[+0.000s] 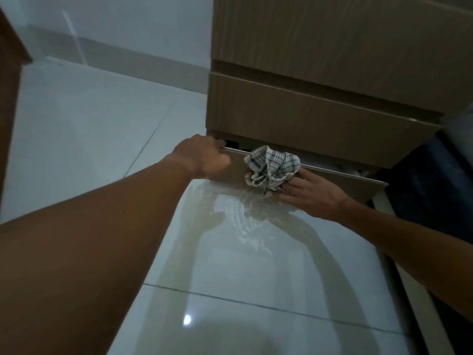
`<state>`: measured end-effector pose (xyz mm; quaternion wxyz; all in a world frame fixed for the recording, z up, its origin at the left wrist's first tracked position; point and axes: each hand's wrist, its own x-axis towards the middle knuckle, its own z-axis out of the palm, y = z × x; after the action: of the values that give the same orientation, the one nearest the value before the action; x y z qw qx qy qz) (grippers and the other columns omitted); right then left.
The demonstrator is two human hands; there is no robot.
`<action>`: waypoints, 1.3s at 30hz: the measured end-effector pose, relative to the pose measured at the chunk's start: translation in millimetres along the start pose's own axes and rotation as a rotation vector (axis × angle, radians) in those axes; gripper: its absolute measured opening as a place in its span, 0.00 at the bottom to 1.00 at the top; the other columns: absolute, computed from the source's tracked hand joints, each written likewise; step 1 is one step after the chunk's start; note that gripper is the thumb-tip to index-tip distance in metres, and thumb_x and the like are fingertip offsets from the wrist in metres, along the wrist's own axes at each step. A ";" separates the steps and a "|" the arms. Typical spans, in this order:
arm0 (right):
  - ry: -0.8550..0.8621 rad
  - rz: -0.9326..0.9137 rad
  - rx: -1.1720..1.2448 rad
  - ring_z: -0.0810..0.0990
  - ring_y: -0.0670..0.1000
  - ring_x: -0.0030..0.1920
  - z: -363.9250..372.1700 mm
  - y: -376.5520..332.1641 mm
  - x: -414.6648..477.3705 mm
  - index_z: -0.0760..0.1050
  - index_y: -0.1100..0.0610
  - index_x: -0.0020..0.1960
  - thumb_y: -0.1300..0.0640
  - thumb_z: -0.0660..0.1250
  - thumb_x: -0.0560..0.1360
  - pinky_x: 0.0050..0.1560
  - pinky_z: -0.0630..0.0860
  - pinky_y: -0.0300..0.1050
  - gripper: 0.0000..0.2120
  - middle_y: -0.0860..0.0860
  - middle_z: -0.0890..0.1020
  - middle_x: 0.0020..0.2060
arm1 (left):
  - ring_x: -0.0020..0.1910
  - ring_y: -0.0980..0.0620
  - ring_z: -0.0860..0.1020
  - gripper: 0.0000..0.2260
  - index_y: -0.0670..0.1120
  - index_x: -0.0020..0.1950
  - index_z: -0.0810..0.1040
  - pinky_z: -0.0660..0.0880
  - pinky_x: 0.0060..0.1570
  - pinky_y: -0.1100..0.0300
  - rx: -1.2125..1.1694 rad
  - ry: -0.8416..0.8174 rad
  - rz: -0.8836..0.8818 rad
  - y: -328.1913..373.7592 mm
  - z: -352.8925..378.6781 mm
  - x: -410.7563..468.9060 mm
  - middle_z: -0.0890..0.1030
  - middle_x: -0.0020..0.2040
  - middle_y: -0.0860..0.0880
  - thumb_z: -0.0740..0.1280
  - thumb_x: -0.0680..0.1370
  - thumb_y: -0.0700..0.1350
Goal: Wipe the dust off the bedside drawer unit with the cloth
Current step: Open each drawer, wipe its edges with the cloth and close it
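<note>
The wooden bedside drawer unit (320,73) stands at the upper right, its bottom drawer (340,179) pulled partly out. My left hand (204,156) grips the left end of that drawer's top edge. A crumpled checked cloth (271,166) lies over the drawer's top edge and front, and my right hand (312,192) presses it against the drawer front, fingers around its lower part. Inside the drawer only a dark gap and some pale items show.
Glossy white floor tiles (230,278) stretch below and to the left, reflecting my arms. A brown wooden edge (10,73) rises at the far left. A dark object (430,180) sits right of the unit, with a pale strip beside it.
</note>
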<state>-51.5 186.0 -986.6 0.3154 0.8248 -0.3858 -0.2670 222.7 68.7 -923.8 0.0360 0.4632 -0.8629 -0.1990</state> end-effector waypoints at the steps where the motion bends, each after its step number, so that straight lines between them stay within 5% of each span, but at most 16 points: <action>1: -0.020 0.020 0.009 0.67 0.64 0.75 -1.0 0.5 -5.5 0.65 0.55 0.75 0.60 0.67 0.69 0.77 0.54 0.67 0.34 0.62 0.70 0.73 | 0.46 0.44 0.74 0.16 0.50 0.56 0.77 0.67 0.45 0.56 0.022 0.009 0.009 0.3 0.7 1.1 0.81 0.55 0.42 0.59 0.71 0.53; 4: -0.031 0.121 0.025 0.61 0.65 0.77 0.0 -5.9 -9.6 0.53 0.56 0.80 0.62 0.58 0.74 0.77 0.53 0.67 0.35 0.63 0.62 0.77 | 0.43 0.46 0.75 0.18 0.49 0.52 0.78 0.66 0.42 0.56 0.026 0.004 0.000 1.0 3.6 3.7 0.79 0.45 0.45 0.57 0.69 0.53; 9: -0.001 0.161 -0.053 0.60 0.63 0.78 -5.8 -3.9 10.1 0.48 0.62 0.81 0.59 0.51 0.77 0.77 0.59 0.61 0.33 0.60 0.58 0.79 | 0.38 0.49 0.74 0.17 0.50 0.47 0.76 0.67 0.38 0.57 0.050 -0.030 -0.001 -1.2 5.7 9.0 0.77 0.40 0.47 0.57 0.64 0.54; 15: -0.027 0.000 -0.132 0.39 0.55 0.81 7.6 -11.4 54.8 0.34 0.59 0.78 0.54 0.47 0.81 0.79 0.36 0.56 0.32 0.53 0.41 0.81 | 0.36 0.51 0.74 0.14 0.52 0.41 0.73 0.66 0.36 0.58 0.016 -0.027 -0.007 -1.3 6.3 9.3 0.76 0.37 0.50 0.58 0.61 0.57; 18: -0.135 -0.091 -0.139 0.38 0.52 0.81 19.6 -21.4 61.6 0.33 0.58 0.76 0.54 0.45 0.82 0.75 0.27 0.54 0.30 0.49 0.39 0.80 | 0.42 0.47 0.78 0.13 0.52 0.45 0.78 0.70 0.39 0.57 -0.019 0.002 -0.010 -6.5 10.0 10.8 0.81 0.43 0.49 0.64 0.65 0.56; 20: -0.103 -0.141 -0.119 0.44 0.50 0.81 32.4 -23.0 51.6 0.40 0.56 0.78 0.56 0.47 0.81 0.75 0.25 0.54 0.28 0.47 0.46 0.81 | 0.43 0.47 0.79 0.12 0.53 0.46 0.78 0.71 0.39 0.57 -0.029 0.010 -0.020 -10.1 12.7 12.3 0.82 0.44 0.49 0.65 0.65 0.55; 23: 0.002 -0.168 -0.099 0.64 0.52 0.77 45.8 -19.4 24.4 0.59 0.57 0.76 0.56 0.61 0.75 0.77 0.37 0.53 0.31 0.50 0.68 0.76 | 0.41 0.48 0.78 0.15 0.52 0.46 0.78 0.68 0.37 0.58 -0.024 0.010 -0.020 -9.3 14.6 12.3 0.81 0.43 0.48 0.61 0.62 0.53; 27: 0.061 -0.138 -0.145 0.74 0.58 0.71 45.6 -10.2 -14.0 0.66 0.59 0.76 0.60 0.67 0.70 0.76 0.62 0.56 0.34 0.58 0.74 0.71 | 0.40 0.48 0.77 0.20 0.50 0.48 0.80 0.67 0.36 0.59 -0.030 0.052 -0.025 -5.8 15.2 12.3 0.81 0.43 0.47 0.60 0.61 0.52; 31: 0.052 0.006 -0.091 0.66 0.60 0.75 39.7 11.8 -31.9 0.50 0.62 0.80 0.60 0.68 0.74 0.75 0.64 0.56 0.41 0.60 0.63 0.77 | 0.41 0.47 0.76 0.19 0.51 0.49 0.79 0.66 0.36 0.58 0.000 0.074 -0.021 -6.2 17.3 14.7 0.80 0.44 0.47 0.60 0.62 0.53; 35: 0.102 0.025 -0.207 0.46 0.60 0.80 31.0 15.0 -22.8 0.46 0.61 0.81 0.57 0.59 0.77 0.78 0.41 0.56 0.37 0.57 0.43 0.81 | 0.38 0.51 0.75 0.17 0.51 0.48 0.79 0.66 0.34 0.60 -0.027 0.046 -0.033 -8.1 17.0 14.5 0.80 0.42 0.48 0.60 0.64 0.54; 39: 0.091 0.001 -0.107 0.36 0.54 0.80 27.5 8.2 6.9 0.36 0.57 0.81 0.57 0.52 0.81 0.80 0.38 0.54 0.35 0.53 0.36 0.80 | 0.37 0.53 0.74 0.19 0.51 0.49 0.80 0.67 0.36 0.59 -0.035 0.055 -0.047 -4.7 15.9 11.6 0.80 0.42 0.48 0.59 0.63 0.54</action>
<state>-70.3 167.6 -1000.1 0.3762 0.8180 -0.3566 -0.2493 215.8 61.9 -941.5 0.0630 0.4878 -0.8469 -0.2020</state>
